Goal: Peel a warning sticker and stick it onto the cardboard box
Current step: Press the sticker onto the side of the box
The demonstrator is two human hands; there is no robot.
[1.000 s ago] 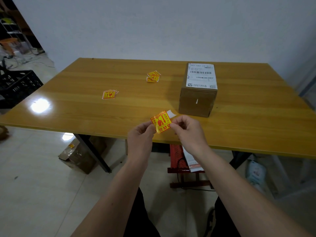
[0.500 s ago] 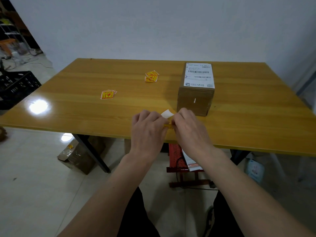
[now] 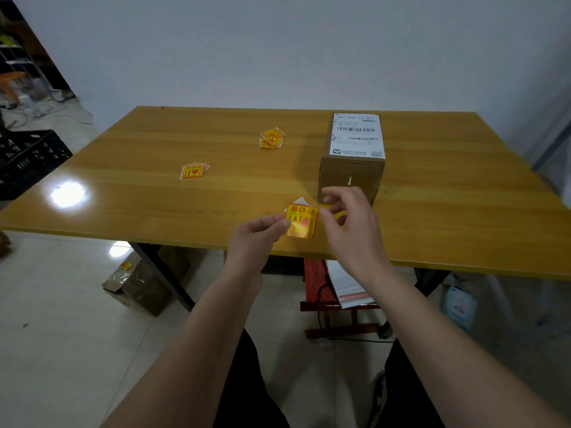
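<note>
Head view shows a person standing at the near edge of a wooden surface (image 3: 432, 211), both bare hands raised just above it. The left hand (image 3: 253, 239) pinches the left edge of a yellow and red warning sticker (image 3: 301, 220) between thumb and forefinger, a narrow grip that keeps the printed face turned up toward the person. A white corner of backing paper (image 3: 299, 200) pokes out behind the top of the sticker, so the peel looks begun but, I judge, not finished. The right hand (image 3: 352, 227) sits at the sticker's right edge with its fingers (image 3: 332, 193) loosely curled and spread; its grip looks fairly open, and whether the thumb actually touches the sticker I cannot tell (motion blur smears that side). Holding the piece from opposite edges makes sense, since one hand can steady the backing while the other lifts the adhesive layer. The cardboard box (image 3: 350, 177) stands just beyond the right hand, its brown front face toward the person and a white shipping label (image 3: 357, 135) covering the top, which leaves that front face as the likely spot for sticking. Two small piles of spare stickers lie farther out on the surface, one (image 3: 193, 171) to the left and another (image 3: 272, 138) nearer the box, well apart from the hands.
</note>
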